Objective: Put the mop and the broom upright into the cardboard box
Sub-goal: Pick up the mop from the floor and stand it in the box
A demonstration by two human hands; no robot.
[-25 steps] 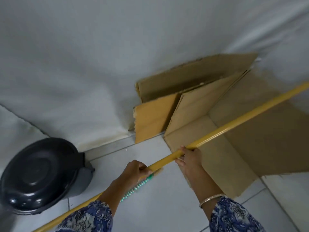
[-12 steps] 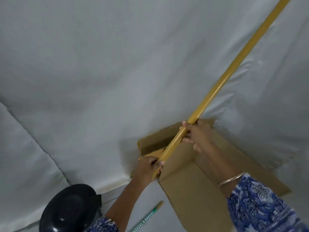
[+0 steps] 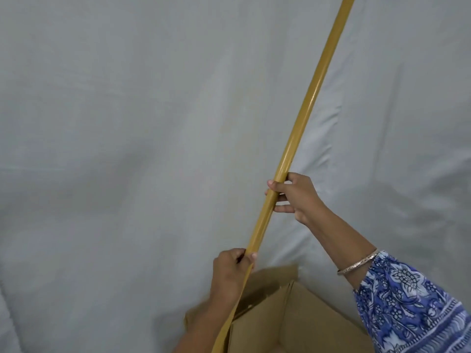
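A long yellow pole [image 3: 309, 98], the handle of the mop or the broom, runs steeply from the bottom edge up to the top right. Its head is out of view, so I cannot tell which of the two it is. My right hand [image 3: 297, 196] grips the pole at mid-height. Lower down, my left hand [image 3: 233, 270] is closed around it just above the cardboard box [image 3: 305, 324]. The brown box stands open at the bottom, with its flaps up against the white cloth. The pole's lower end passes the box's left front edge.
A white cloth backdrop [image 3: 127, 149] fills nearly the whole view behind the pole and box. My blue patterned sleeve [image 3: 413, 304] and a metal bangle [image 3: 356, 263] are at the lower right.
The pole has swung from nearly level to steeply upright, and both hands have risen with it. My view has tilted up, so the black bin, the floor and the green-tipped stick have dropped out of sight.
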